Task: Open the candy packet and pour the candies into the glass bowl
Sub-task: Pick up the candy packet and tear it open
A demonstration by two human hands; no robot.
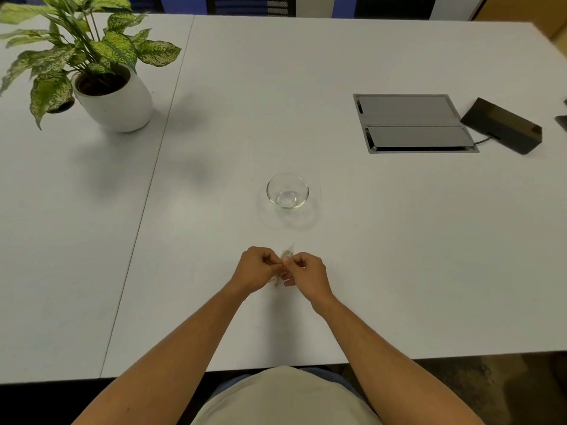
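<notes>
Hands: left hand (257,267) and right hand (304,272) meet, each pinching the candy packet (287,254) at its top edge | packet: small, mostly hidden, held over the table (399,240) | glass bowl (287,191): empty, near, beyond the hands | risk: a sudden tear could scatter candies onto the table, short of the bowl

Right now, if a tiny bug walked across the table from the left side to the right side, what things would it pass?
Potted plant → glass bowl → grey hatch in the table → black box with a cable. The two hands and the candy packet sit nearer, overlapping the bowl's spot, so I left them out.
</notes>
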